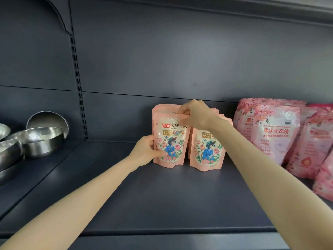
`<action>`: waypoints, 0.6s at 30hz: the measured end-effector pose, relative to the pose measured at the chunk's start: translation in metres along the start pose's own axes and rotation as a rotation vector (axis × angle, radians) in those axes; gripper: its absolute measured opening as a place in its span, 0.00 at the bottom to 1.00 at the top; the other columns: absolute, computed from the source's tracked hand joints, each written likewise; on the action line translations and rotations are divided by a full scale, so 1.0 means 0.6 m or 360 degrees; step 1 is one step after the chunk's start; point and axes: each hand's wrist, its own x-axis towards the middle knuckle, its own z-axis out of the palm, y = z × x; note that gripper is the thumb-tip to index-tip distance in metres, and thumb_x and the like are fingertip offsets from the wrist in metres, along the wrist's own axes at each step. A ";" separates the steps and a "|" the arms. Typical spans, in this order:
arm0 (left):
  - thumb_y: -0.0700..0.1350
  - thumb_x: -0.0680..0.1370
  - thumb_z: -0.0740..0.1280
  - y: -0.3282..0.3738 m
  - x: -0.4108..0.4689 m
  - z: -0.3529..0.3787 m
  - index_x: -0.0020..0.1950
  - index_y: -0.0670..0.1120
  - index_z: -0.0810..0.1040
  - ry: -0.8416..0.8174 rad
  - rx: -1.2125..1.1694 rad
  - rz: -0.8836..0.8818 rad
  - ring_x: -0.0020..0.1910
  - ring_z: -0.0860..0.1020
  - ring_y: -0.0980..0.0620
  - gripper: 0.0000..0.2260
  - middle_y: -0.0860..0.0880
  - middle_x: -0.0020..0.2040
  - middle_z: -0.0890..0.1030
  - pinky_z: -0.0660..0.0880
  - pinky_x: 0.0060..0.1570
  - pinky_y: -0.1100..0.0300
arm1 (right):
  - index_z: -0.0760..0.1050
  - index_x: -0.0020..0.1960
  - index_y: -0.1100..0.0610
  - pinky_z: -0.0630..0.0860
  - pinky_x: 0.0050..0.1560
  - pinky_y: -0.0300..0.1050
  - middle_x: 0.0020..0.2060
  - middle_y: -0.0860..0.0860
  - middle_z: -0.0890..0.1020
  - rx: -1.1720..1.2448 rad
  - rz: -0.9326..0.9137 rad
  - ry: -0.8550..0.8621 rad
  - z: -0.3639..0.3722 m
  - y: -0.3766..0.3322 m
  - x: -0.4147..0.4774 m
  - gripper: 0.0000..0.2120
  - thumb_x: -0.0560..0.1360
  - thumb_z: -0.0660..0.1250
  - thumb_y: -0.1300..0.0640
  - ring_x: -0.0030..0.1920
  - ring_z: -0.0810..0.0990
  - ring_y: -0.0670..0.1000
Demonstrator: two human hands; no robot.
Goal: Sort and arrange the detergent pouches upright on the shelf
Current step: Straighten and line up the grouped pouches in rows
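Left hand (146,148) and right hand (193,114) grip one upright pouch (173,141); a second front pouch (207,150) stands beside.

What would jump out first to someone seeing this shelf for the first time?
Two hands on an upright pink pouch in the middle of the shelf: the left hand grips its side, the right hand pinches its top. A matching pouch stands just right of it. Larger pink bags crowd the right end; steel bowls sit at the left.
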 end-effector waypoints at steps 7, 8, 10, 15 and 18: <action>0.38 0.70 0.74 -0.001 0.000 0.002 0.61 0.47 0.75 -0.0013 0.0025 -0.0029 0.54 0.80 0.55 0.21 0.52 0.55 0.81 0.78 0.52 0.57 | 0.81 0.53 0.60 0.77 0.54 0.47 0.50 0.54 0.83 0.0053 -0.0007 -0.0006 -0.004 -0.002 -0.003 0.11 0.70 0.73 0.63 0.50 0.80 0.53; 0.38 0.70 0.74 0.000 -0.001 0.003 0.61 0.47 0.75 -0.0014 0.0033 -0.0029 0.54 0.80 0.55 0.21 0.52 0.55 0.81 0.78 0.52 0.58 | 0.81 0.53 0.60 0.77 0.53 0.46 0.51 0.53 0.83 0.0053 -0.0003 -0.0005 -0.004 -0.002 -0.003 0.11 0.71 0.73 0.63 0.50 0.80 0.52; 0.38 0.71 0.73 0.002 -0.002 0.006 0.61 0.47 0.75 -0.0010 0.0039 -0.0029 0.54 0.79 0.55 0.20 0.53 0.55 0.81 0.78 0.50 0.59 | 0.81 0.53 0.59 0.77 0.54 0.46 0.51 0.53 0.83 0.0056 0.0003 -0.0011 -0.005 -0.002 -0.003 0.11 0.71 0.73 0.63 0.50 0.80 0.53; 0.39 0.71 0.73 0.006 -0.006 0.007 0.61 0.48 0.75 -0.0025 0.0059 -0.0044 0.50 0.79 0.59 0.19 0.55 0.54 0.80 0.78 0.46 0.64 | 0.81 0.52 0.60 0.77 0.53 0.47 0.51 0.53 0.82 0.0070 0.0007 -0.0023 -0.006 -0.001 -0.006 0.11 0.70 0.73 0.63 0.49 0.79 0.52; 0.39 0.72 0.73 0.006 -0.010 0.007 0.61 0.48 0.75 -0.0035 0.0074 -0.0050 0.52 0.79 0.58 0.19 0.55 0.54 0.80 0.78 0.47 0.64 | 0.81 0.52 0.60 0.78 0.54 0.48 0.51 0.54 0.83 0.0078 0.0001 -0.0032 -0.007 -0.001 -0.008 0.11 0.70 0.73 0.63 0.49 0.79 0.52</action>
